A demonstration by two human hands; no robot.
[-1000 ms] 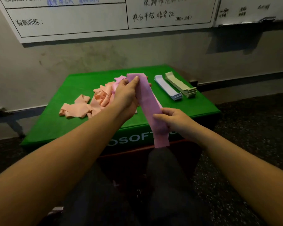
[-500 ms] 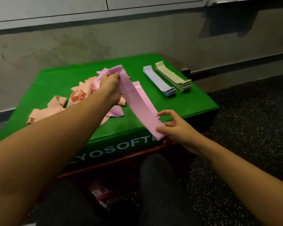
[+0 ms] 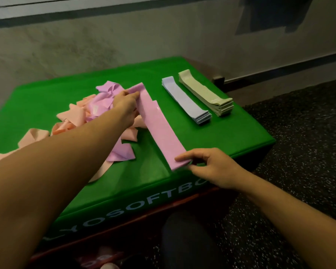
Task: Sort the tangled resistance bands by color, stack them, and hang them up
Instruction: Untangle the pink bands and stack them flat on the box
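Seen from above on a green padded box [image 3: 182, 63]: a pink band [image 3: 159, 129] stretched flat between two bare hands, laid on top of another pink band whose edge shows beside it. Left hand [image 3: 127, 102] pinching the far end, fingers curled round the fold; right hand [image 3: 213, 164] pinching the near end between thumb and fingertips, close to the box's front edge. To the left, a loose heap of pink bands [image 3: 107, 100] mixed with peach bands [image 3: 74, 115], still tangled and overlapping. To the right, well apart from the heap, a neat blue stack [image 3: 184, 101] and just beside it a pale green stack [image 3: 206, 94], both lying parallel. No hook or rack in view. Judging by the creases and the glossy patch on the pink surface: thin, light, limp and slightly tacky, likely to sag, twist or cling to its neighbours when lifted by the middle. Best taken at both folded ends, as here, kept lightly taut and lowered flat so that edges line up with the band beneath. Sorting seemingly about half done, with pink stacking just begun, peach untouched and hanging not yet started.
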